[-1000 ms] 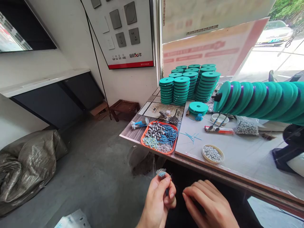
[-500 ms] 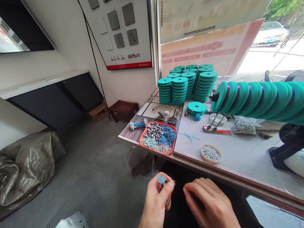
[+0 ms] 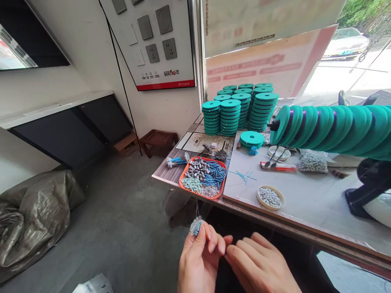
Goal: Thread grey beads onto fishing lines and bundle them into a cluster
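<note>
Below the table edge, my left hand [image 3: 200, 252] is closed on a small round bundle [image 3: 196, 227] of thin pieces, its blue and silvery ends fanning out above the thumb. My right hand [image 3: 258, 260] is at its right, with bent fingers pressed together near the left fingertips. Anything between the right fingers is too small or hidden to make out. Nearest on the table stands an orange tray [image 3: 182, 185] holding grey weights, blue springs, green-yellow bits and small silver pieces. To its right is a round dish [image 3: 270, 197] of pale beads.
Stacks of teal foam discs [image 3: 230, 116] stand at the back. A rod of teal spools [image 3: 332, 130] juts in from the right. Blue sticks [image 3: 244, 177], a red-handled tool [image 3: 277, 166] and a bag of beads [image 3: 313, 162] lie on the white board [image 3: 314, 203].
My left hand has turned, so the bundle now stands fanned out above the thumb. My right hand has moved left, up against the left fingers.
</note>
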Motion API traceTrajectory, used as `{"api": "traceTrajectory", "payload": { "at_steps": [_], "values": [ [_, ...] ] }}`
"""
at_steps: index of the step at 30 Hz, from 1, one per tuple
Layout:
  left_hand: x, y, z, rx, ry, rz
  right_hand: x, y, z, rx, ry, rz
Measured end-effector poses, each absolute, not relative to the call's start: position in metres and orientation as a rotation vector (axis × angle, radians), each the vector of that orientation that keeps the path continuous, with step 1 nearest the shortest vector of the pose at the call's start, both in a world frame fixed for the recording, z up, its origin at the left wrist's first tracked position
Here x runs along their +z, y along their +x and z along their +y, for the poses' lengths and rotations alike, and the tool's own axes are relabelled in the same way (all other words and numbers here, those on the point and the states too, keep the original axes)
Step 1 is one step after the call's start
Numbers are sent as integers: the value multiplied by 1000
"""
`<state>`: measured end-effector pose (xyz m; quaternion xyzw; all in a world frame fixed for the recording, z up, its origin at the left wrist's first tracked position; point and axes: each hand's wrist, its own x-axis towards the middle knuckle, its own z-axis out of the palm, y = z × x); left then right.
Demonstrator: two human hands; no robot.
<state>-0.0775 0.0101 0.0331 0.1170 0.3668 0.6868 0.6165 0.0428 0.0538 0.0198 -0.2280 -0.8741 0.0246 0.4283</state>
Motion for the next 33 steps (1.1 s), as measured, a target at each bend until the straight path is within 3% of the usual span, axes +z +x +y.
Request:
{"api": "traceTrajectory", "payload": {
  "at_steps": [7,13,33],
  "values": [
    [46,-98,18,1865,163,1011,8,50,50,79,-582,-2185],
    [39,-90,15,1429,146,1049,3,52,47,331,-702,-2061],
    [25,-81,13,1344,178,1053,0,47,49,304,-764,-2074]
  ]
}}
